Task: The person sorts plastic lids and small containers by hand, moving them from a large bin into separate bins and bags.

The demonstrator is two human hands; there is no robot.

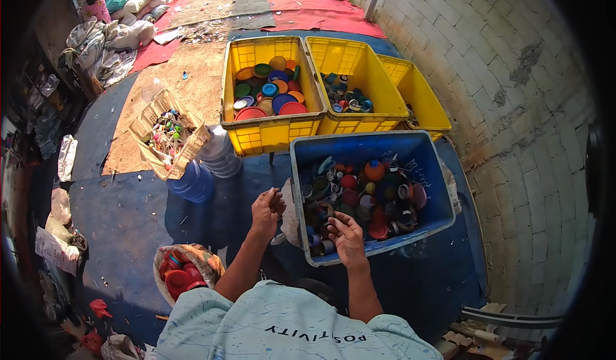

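My left hand (266,214) is raised just left of the blue crate (372,251), its fingers curled together. Whatever it may hold is hidden or too small to name. Over the crate's near left part hovers my right hand (348,240), thumb and fingers bent into a pinch; I cannot make out anything between them. Mixed plastic caps and lids fill the bottom of the crate, among them an orange round cap (374,170) and a red lid (378,224). Beside my left forearm stands a sack (213,264) with red lids (181,280) inside.
Behind the blue crate are a yellow crate (274,143) of large coloured lids, a second yellow crate (375,81) with darker caps, and a third yellow crate (420,97). To the left, a cream basket (146,149) rests on blue water jugs (192,183). A block wall (513,116) borders the right.
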